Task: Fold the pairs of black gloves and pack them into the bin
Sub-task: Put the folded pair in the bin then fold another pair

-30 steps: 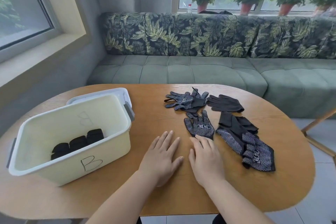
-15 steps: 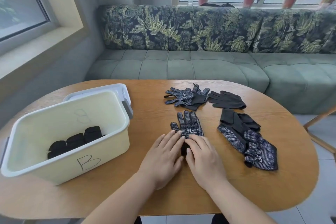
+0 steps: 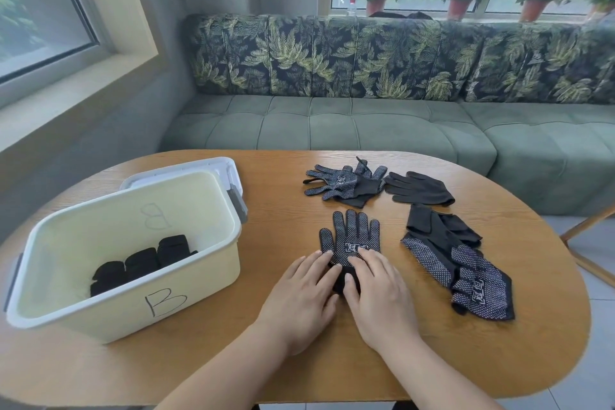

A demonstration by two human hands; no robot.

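While the bench carries the bin at left, the dotted glove lies lengthwise at its middle, tips pointing away, cuff hidden beneath the left hand and right hand, fingers straight, pressing it.

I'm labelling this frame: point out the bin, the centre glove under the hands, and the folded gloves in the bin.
bin [image 3: 109, 319]: head view, front wall left of the B.
centre glove [image 3: 349, 233]: head view, dotted palm above logo.
folded gloves [image 3: 141, 263]: head view, middle bundle.
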